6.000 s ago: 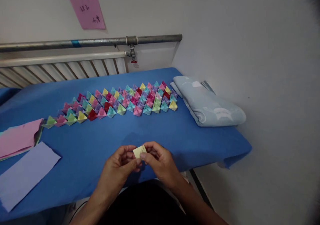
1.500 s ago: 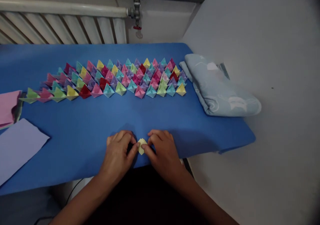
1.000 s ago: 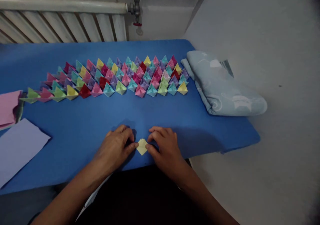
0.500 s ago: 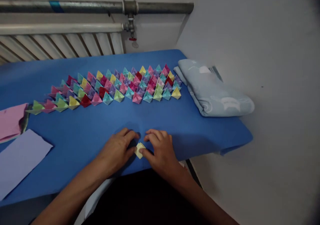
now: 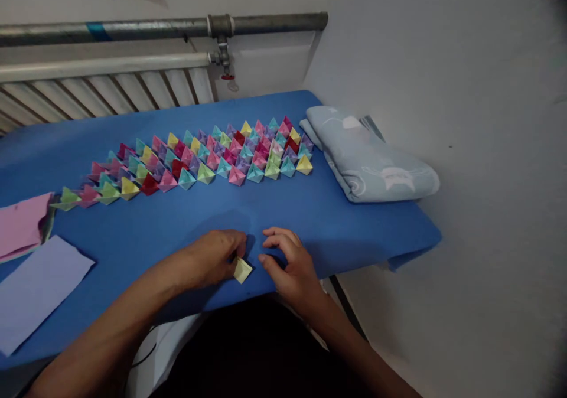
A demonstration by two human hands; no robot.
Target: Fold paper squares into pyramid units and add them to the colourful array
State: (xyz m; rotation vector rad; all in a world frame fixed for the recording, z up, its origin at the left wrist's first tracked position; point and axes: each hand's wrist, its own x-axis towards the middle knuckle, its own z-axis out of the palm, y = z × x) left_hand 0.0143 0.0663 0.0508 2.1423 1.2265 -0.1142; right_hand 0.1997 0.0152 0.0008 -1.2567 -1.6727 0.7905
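A small pale-yellow folded paper (image 5: 243, 271) is at the near edge of the blue-covered table (image 5: 212, 209). My left hand (image 5: 217, 255) pinches its left corner between thumb and fingers. To the right of the paper, my right hand (image 5: 290, 262) is apart from it, fingers curved and spread, holding nothing. Beyond both hands stand rows of small folded paper boats (image 5: 206, 173) in pink, blue, green, yellow, red and purple.
A folded light-blue cloth (image 5: 376, 162) lies at the table's right end by the wall. Purple paper (image 5: 44, 289) and pink paper (image 5: 24, 224) lie at the left. A radiator (image 5: 115, 91) and a metal pipe (image 5: 155, 30) run along the back wall.
My right hand has let go of the yellow paper and moved to the right. The paper has turned and now sits in my left hand's pinch. The view has tilted up slightly.
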